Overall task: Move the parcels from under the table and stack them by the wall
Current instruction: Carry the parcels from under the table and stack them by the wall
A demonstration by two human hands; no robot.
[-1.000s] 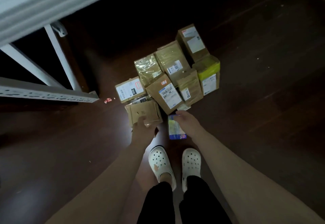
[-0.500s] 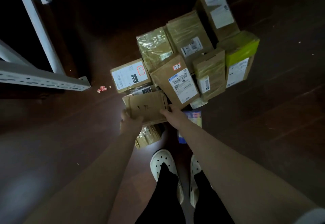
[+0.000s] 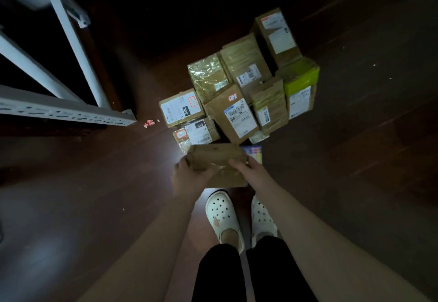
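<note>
The floor [image 3: 355,183] is dark wood, dimly lit. Near the white clogs [image 3: 222,216], the left hand [image 3: 189,176] and the right hand [image 3: 251,169] each grip one side of a flat brown parcel [image 3: 213,157], fingers curled on it. Just beyond lies the pile of parcels [image 3: 239,116]. Far left stands the white desk frame [image 3: 71,112].

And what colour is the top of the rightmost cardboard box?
Bright yellow-green, on the brown cardboard box; head view shows it.
</note>
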